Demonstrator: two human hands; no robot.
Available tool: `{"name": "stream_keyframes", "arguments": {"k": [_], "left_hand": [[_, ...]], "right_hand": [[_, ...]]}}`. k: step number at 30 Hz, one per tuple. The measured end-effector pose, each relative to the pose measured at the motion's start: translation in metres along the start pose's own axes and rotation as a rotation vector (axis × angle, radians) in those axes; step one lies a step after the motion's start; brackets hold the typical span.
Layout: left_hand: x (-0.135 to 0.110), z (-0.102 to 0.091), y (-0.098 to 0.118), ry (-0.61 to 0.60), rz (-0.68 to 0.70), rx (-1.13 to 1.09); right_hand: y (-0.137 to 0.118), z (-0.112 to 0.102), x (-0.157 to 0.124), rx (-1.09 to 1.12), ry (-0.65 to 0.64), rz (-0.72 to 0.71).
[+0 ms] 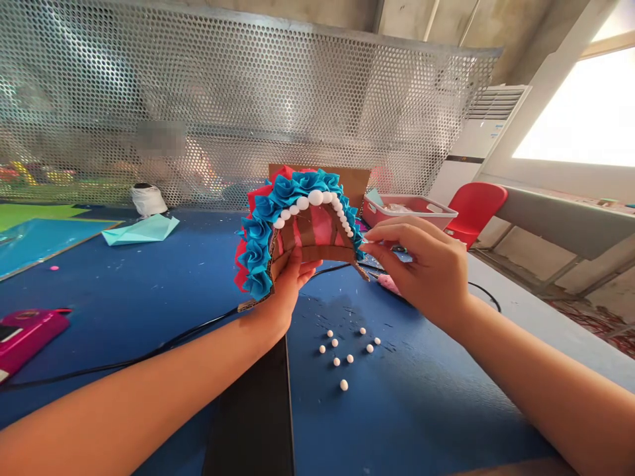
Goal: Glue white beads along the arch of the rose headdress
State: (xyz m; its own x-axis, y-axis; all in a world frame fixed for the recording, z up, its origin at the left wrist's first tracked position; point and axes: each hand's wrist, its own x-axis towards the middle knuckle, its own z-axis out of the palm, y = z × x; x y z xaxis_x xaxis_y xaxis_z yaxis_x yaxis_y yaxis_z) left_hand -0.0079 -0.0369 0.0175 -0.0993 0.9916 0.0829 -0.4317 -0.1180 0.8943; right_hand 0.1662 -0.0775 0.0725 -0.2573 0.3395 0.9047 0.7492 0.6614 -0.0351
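Ruffled cardboard arch [307, 231] raised above the tabletop [421, 403]
The left hand [284, 291] grips its inner band, probably steadying the beaded rim [315, 198] in sight; the right hand's [429, 264] fingers narrow at the edge, whether holding anything I cannot tell.

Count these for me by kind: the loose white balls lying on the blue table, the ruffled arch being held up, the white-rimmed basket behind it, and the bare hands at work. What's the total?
Loose white balls: 9
Ruffled cardboard arch: 1
White-rimmed plastic basket: 1
Bare hands, left hand and right hand: 2
Total: 13
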Motion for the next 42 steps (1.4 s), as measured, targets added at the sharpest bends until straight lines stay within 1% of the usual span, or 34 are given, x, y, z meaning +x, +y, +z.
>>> {"name": "stream_keyframes", "arguments": {"k": [5,9,14,17,20,24,27,30,33,36,39,42], "left_hand": [[-0.001,0.000,0.001,-0.001,-0.001,0.008],[-0.002,-0.001,0.003,-0.041,-0.012,0.005],[-0.002,-0.001,0.003,-0.013,-0.021,-0.002],[-0.001,-0.002,0.003,-0.021,-0.007,-0.007],[-0.002,-0.002,0.003,-0.027,-0.023,0.011],[-0.004,-0.002,0.004,-0.014,-0.017,0.013],[-0.004,0.000,0.005,-0.005,-0.029,0.001],[-0.004,0.000,0.005,0.002,-0.034,-0.020],[-0.002,0.000,0.004,0.022,-0.040,-0.028],[-0.001,0.000,0.004,0.034,-0.049,-0.025],[-0.002,0.001,0.004,0.031,-0.044,-0.023],[-0.003,0.001,0.005,0.022,-0.050,-0.026]], "right_hand": [[0.001,-0.001,0.001,0.034,-0.021,0.074],[0.005,-0.003,0.000,0.043,-0.051,0.178],[0.011,-0.004,-0.001,0.052,-0.068,0.295],[0.013,-0.005,-0.001,0.055,-0.081,0.311],[0.012,-0.007,0.000,0.077,-0.102,0.314],[0.013,-0.008,-0.001,0.080,-0.109,0.383],[0.015,-0.008,-0.002,0.144,-0.086,0.385],[0.017,-0.009,-0.002,0.217,-0.113,0.386],[0.018,-0.011,-0.002,0.193,-0.168,0.411],[0.022,-0.012,-0.003,0.155,-0.166,0.422],[0.025,-0.013,-0.005,0.242,-0.151,0.470],[0.026,-0.015,-0.006,0.328,-0.182,0.550]]}}
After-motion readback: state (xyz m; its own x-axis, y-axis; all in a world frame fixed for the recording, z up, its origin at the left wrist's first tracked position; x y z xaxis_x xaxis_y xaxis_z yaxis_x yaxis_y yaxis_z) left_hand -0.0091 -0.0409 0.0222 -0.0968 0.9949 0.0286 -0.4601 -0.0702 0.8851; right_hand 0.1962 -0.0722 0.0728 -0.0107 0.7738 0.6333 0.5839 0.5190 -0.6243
